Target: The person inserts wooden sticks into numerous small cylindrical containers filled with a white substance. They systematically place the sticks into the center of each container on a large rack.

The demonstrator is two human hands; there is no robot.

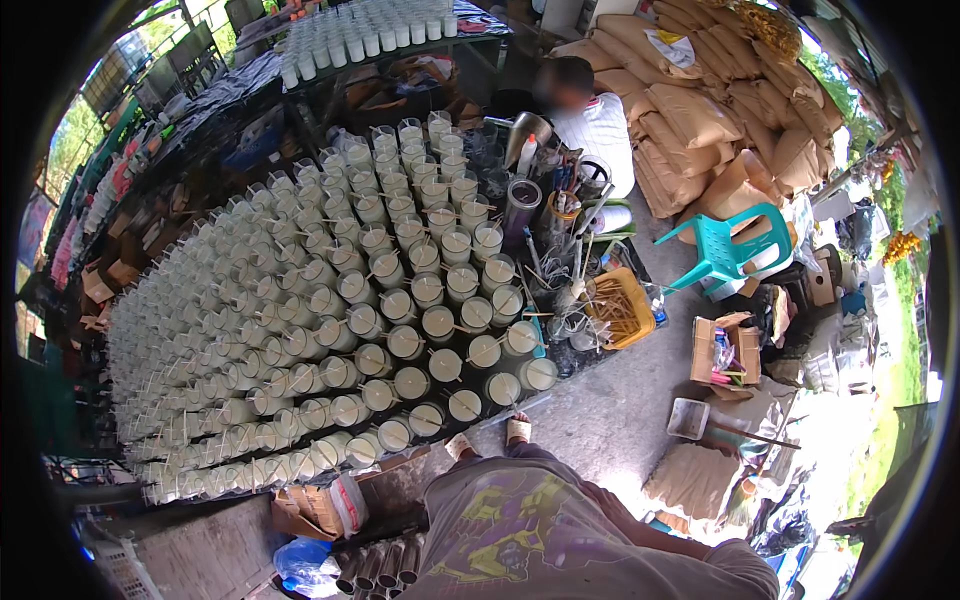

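My right arm hangs along my right side, and my right hand [598, 501] is beside my hip, partly lost against the shirt and in shade; its fingers cannot be made out. My left hand is out of view. Before me, a large low table holds many rows of glass jars filled with pale candle wax [439, 321], most with thin wooden sticks laid across their rims. At the table's right end are a yellow plastic basket [637, 330] of wooden sticks, a tall metal pot [523, 196], a metal pitcher [529, 135] and a white squeeze bottle with a red tip [527, 154].
A person in a white shirt [600, 135] is low down beyond the table's right end. Stacked brown sacks [690, 112], a teal plastic chair [724, 244] and a cardboard box [705, 349] stand to the right. More white-filled jars [367, 41] cover a back table. Metal tubes [382, 562] lie at lower left.
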